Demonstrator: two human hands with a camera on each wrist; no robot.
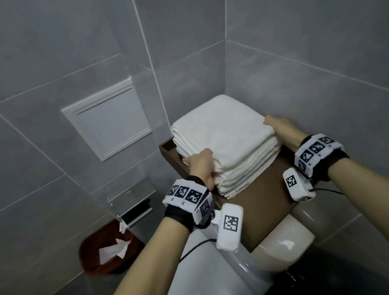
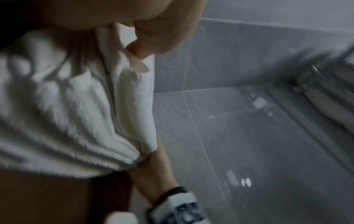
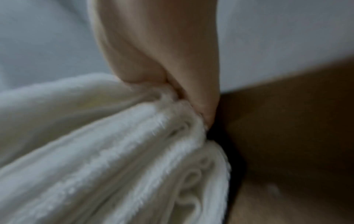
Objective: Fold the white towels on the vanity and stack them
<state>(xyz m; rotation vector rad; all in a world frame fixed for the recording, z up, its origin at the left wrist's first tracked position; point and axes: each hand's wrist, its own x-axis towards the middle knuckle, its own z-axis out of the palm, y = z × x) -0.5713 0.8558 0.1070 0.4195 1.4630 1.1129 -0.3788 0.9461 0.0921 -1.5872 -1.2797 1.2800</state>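
A stack of folded white towels [image 1: 227, 137] sits on a brown wooden shelf [image 1: 263, 195] in the tiled corner. My left hand [image 1: 202, 165] grips the stack's near left corner, thumb on top. In the left wrist view my thumb [image 2: 149, 40] curls over the towel edges [image 2: 67, 113]. My right hand [image 1: 277, 126] holds the stack's right side. In the right wrist view its fingers [image 3: 201, 106] dig into the upper layers of the towel stack [image 3: 114, 159], beside the bare shelf [image 3: 287, 121]. The fingertips of both hands are hidden in the cloth.
Grey tiled walls close in behind and to the right of the shelf. A toilet [image 1: 279, 246] stands below the shelf. A red waste bin [image 1: 108, 253] with paper stands on the floor at left, under a metal paper holder [image 1: 133, 202]. A white access panel [image 1: 108, 119] is on the wall.
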